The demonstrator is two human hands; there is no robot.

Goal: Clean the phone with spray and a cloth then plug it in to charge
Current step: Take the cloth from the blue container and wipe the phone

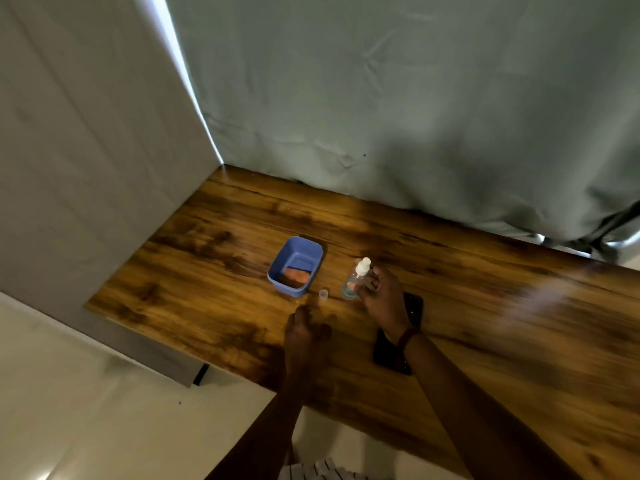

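Right hand point(381, 299): fingers wrapped round the spray bottle point(356, 280) at centre frame, fingertips hard to make out. Left hand point(306, 332), lower centre, is dark and blurred. Can't tell if its fingers are curled or flat; nothing visible in it. A small clear cap point(323, 294) stands on the table point(207, 271) just beyond it, apart from the bottle.

Phone point(414, 308): black slab, flat on the table under the right wrist. Its middle is covered by the wrist and a reddish band point(409, 336); both ends show.

Bottle: clear, white pump top, upright.

Blue tub point(298, 249) sits left of the bottle, with an orange cloth point(296, 276) in its bottom. The table's right side is smeared by blur.
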